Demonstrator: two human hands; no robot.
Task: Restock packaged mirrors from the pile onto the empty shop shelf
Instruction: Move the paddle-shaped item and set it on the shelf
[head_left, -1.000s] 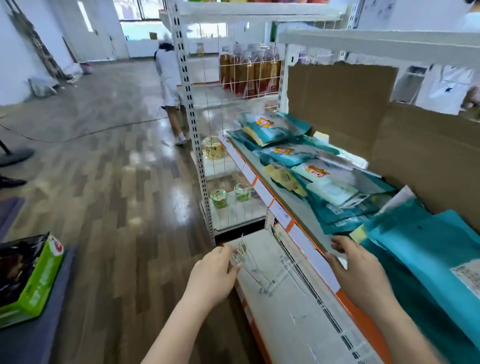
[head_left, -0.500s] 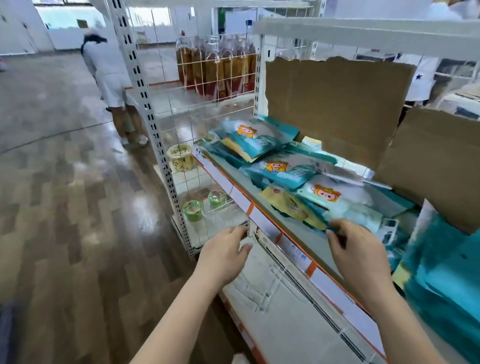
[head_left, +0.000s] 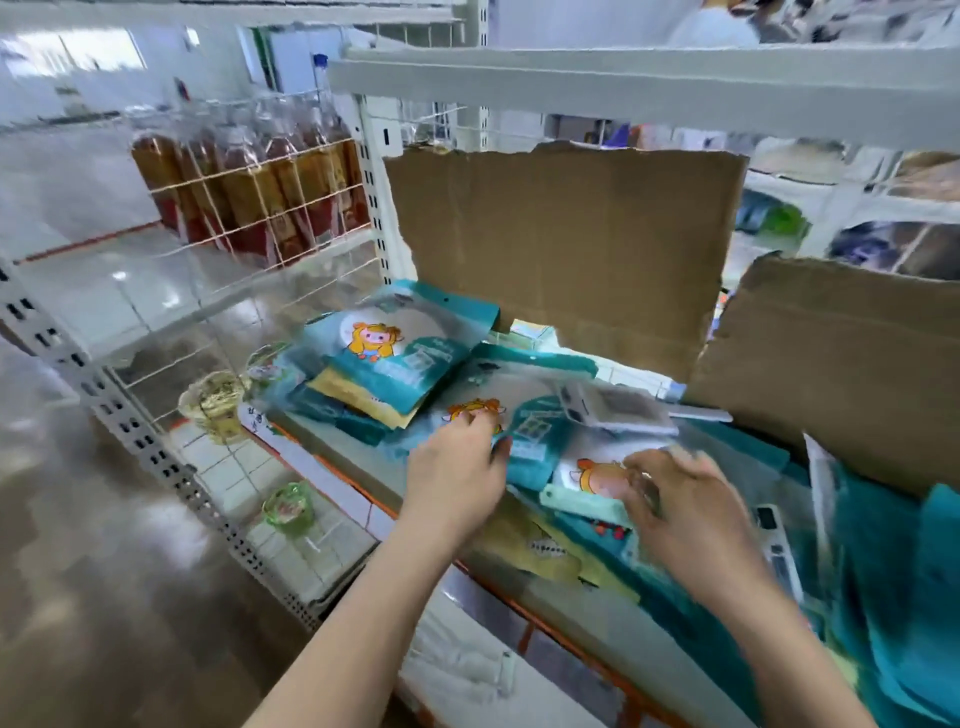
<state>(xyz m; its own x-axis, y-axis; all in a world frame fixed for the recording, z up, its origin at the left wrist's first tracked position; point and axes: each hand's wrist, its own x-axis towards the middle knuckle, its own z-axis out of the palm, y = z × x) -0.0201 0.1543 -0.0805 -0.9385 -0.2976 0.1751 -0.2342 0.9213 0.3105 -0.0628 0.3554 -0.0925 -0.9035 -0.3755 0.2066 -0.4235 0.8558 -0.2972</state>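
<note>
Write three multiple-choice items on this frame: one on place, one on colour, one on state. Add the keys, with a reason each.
1. Where is the cardboard sheet relative to the packaged mirrors?
A) upright behind them
B) flat under them
C) on the floor

2. What is the main colour of the mirror packaging?
A) red
B) teal
C) black

3. What are the left hand and right hand doing?
A) hanging at the sides
B) lifting a bottle
C) touching packs on the shelf

Keys:
1 A: the sheet stands at the shelf's back, behind the pile.
2 B: teal shows on nearly every pack.
3 C: the fingers of both hands lie on packs, though blur hides the grip.
</note>
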